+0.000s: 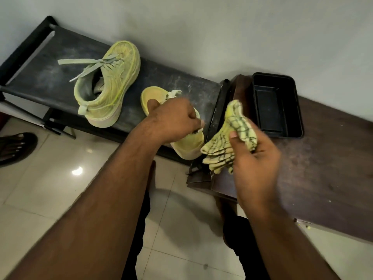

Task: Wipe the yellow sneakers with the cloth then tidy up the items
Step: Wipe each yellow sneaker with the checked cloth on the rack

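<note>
Yellow sneaker (pixel 188 145) gripped by the left hand (pixel 173 120) on a dark surface (pixel 161 77).
Right hand (pixel 254 158) pinches the patterned cloth (pixel 228 142) at three o'clock; second sneaker (pixel 109 85) at ten o'clock, black tray (pixel 276 104) beyond.

Both bare forearms extend forward from the lower edge of the view. Left hand (pixel 173 118): back of hand uppermost, fingers curled downward in a closed grip, thumb extended toward the far side. Right hand (pixel 254 158): palm turned partly upward, fingers curled, thumb pressed against them in a pinch. The hands are near each other, not touching.
</note>
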Available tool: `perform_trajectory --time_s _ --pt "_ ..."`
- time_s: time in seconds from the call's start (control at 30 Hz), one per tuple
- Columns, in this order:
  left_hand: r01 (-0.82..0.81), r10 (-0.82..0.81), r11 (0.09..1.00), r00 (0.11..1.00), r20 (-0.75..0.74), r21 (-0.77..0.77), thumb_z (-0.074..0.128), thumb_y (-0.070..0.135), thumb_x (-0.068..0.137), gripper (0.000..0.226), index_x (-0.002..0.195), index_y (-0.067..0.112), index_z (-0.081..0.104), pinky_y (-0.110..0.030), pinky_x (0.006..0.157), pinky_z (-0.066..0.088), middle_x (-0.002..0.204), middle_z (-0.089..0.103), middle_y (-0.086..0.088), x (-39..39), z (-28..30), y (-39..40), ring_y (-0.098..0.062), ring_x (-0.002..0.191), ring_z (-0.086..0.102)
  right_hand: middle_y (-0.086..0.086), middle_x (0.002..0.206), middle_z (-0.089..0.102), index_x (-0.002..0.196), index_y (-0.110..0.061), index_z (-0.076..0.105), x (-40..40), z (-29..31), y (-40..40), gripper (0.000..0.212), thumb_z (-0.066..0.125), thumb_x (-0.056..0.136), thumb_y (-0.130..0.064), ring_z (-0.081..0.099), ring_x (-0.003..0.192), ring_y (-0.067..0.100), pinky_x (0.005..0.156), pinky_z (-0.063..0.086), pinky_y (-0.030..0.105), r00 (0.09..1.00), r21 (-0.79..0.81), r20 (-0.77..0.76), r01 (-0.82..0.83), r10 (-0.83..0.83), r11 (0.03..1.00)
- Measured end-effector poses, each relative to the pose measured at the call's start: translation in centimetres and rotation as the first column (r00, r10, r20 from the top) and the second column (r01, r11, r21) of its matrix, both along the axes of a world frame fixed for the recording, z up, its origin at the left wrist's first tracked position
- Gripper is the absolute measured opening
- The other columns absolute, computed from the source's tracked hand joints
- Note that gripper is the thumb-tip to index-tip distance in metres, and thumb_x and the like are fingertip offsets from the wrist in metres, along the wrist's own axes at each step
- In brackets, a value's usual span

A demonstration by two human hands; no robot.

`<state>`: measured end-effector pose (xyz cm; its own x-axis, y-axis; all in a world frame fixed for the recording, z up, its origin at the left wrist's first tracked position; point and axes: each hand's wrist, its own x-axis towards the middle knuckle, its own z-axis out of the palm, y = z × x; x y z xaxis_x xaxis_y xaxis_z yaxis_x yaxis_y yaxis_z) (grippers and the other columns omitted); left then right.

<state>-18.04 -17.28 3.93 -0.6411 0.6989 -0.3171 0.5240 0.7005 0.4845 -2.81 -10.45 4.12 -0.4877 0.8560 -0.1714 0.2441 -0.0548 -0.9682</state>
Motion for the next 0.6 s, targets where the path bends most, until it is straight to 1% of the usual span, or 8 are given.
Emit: perform_trajectory --time_s 0.1,0.2,0.3,0.33,0.4,0.47,0.53,0.6 --pt "-0.218 0.156 0.937 0.960 0.231 0.273 0.062 0.044 0.088 0.039 0.059 0.019 0.067 -0.047 0.095 0.039 0.054 0.058 0.007 -1.3 -0.2 -0.8 -0.009 0.064 0.056 0.001 0.141 0.049 0.135 -0.012 0.051 -1.9 -1.7 -1.1 0.051 0.056 0.086 0.000 0.040 0.134 0.009 0.112 0.034 0.034 0.959 0.274 0.127 -0.278 0.252 0.921" --pt "-0.379 0.216 0.808 0.903 0.371 0.452 0.062 0.043 0.087 0.038 0.060 0.017 0.069 -0.051 0.091 0.049 0.053 0.062 0.005 -2.4 -0.5 -1.5 -0.014 0.063 0.061 0.000 0.151 0.033 0.142 -0.015 0.041 -2.4 -2.8 -2.2 0.064 0.051 0.079 -0.009 0.020 0.144 0.018 0.116 0.023 0.041 0.866 0.521 0.355 -0.497 0.353 0.694" --pt "-0.494 0.274 0.702 0.852 0.446 0.513 0.061 0.032 0.093 0.040 0.063 0.005 0.064 -0.022 0.061 0.046 0.060 0.060 -0.008 -2.8 -0.3 -1.6 -0.018 0.057 0.053 0.001 0.150 0.035 0.143 -0.016 0.038 -2.0 -3.1 -2.6 0.067 0.047 0.077 -0.017 0.019 0.143 0.025 0.115 0.021 0.048 0.813 0.681 0.490 -0.583 0.316 0.444" --pt "-0.496 0.266 0.693 0.851 0.453 0.524 0.060 0.028 0.094 0.039 0.063 0.005 0.065 -0.015 0.058 0.045 0.063 0.062 -0.013 -2.9 -0.2 -1.7 -0.018 0.059 0.053 0.003 0.149 0.037 0.142 -0.015 0.039 -2.3 -3.2 -1.9 0.067 0.048 0.076 -0.017 0.021 0.142 0.026 0.114 0.021 0.049 0.810 0.708 0.515 -0.587 0.282 0.392" --pt "-0.465 0.215 0.709 0.858 0.466 0.529 0.061 0.024 0.094 0.032 0.071 0.004 0.071 -0.006 0.070 0.045 0.075 0.071 -0.018 -3.0 -0.3 -2.0 -0.021 0.069 0.061 0.002 0.149 0.036 0.143 -0.015 0.038 -3.4 -3.0 -0.2 0.069 0.052 0.075 -0.013 0.020 0.142 0.025 0.114 0.021 0.051 0.829 0.696 0.518 -0.551 0.211 0.461" --pt "-0.409 0.143 0.754 0.866 0.479 0.514 0.062 0.022 0.093 0.027 0.078 0.003 0.074 -0.024 0.080 0.050 0.080 0.073 -0.019 -2.9 -0.4 -2.1 -0.022 0.073 0.064 0.002 0.150 0.036 0.143 -0.014 0.038 -4.4 -2.5 0.8 0.067 0.050 0.077 -0.010 0.019 0.143 0.023 0.115 0.023 0.051 0.862 0.629 0.463 -0.482 0.205 0.609" --pt "-0.330 0.081 0.805 0.884 0.460 0.494 0.062 0.020 0.093 0.033 0.069 0.000 0.069 -0.030 0.072 0.051 0.064 0.066 -0.012 -2.6 -0.4 -2.2 -0.020 0.062 0.056 0.006 0.146 0.041 0.141 -0.011 0.042 -4.4 -2.6 -0.1 0.065 0.049 0.077 -0.006 0.025 0.141 0.021 0.114 0.025 0.049 0.870 0.645 0.417 -0.487 0.263 0.589" --pt "-0.269 0.039 0.831 0.901 0.432 0.486 0.061 0.020 0.093 0.041 0.057 0.001 0.056 -0.023 0.060 0.041 0.055 0.048 -0.010 -2.6 -0.2 -2.4 -0.019 0.055 0.041 0.008 0.144 0.045 0.139 -0.009 0.044 -3.8 -3.2 -1.0 0.062 0.043 0.077 -0.009 0.029 0.138 0.019 0.113 0.027 0.046 0.857 0.676 0.407 -0.516 0.318 0.526"
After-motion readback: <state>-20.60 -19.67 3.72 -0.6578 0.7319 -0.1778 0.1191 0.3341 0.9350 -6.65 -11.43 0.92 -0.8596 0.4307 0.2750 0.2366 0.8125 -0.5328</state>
